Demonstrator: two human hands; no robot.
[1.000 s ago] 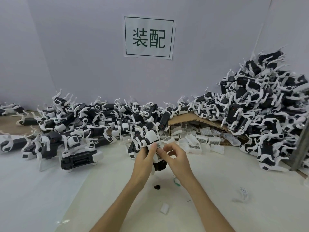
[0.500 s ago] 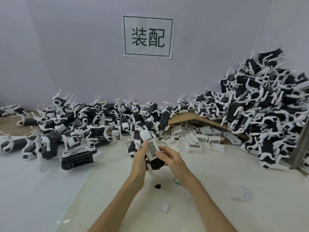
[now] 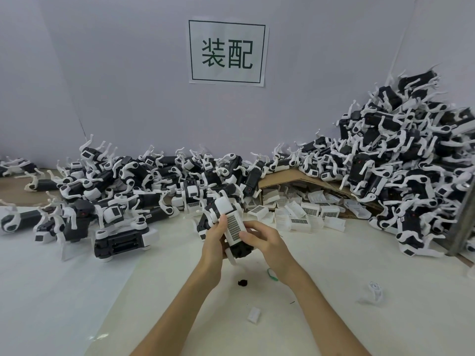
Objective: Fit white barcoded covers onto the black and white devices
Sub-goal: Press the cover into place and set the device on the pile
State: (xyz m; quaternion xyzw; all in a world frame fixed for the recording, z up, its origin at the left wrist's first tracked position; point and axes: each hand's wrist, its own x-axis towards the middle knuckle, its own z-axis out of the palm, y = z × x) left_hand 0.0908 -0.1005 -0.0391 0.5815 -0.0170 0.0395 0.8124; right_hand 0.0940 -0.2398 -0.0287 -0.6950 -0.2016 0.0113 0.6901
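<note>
Left heap of devices [image 3: 123,181] on table [image 3: 77,291]. Left hand [image 3: 214,242] grips held device [image 3: 224,207] above the table at centre; white barcoded cover [image 3: 234,228] sits on it, right hand [image 3: 264,240] pinching the cover's edge. Loose covers [image 3: 308,211] by cardboard [image 3: 290,178], bigger heap [image 3: 411,163] right.

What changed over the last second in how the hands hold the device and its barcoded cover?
The right hand slid down the barcoded cover toward the person, baring its barcode; its thumb now presses the lower right corner. The left hand moved its thumb to the cover's left edge. Both hands still grip the device; the piles and loose covers are unchanged.
</note>
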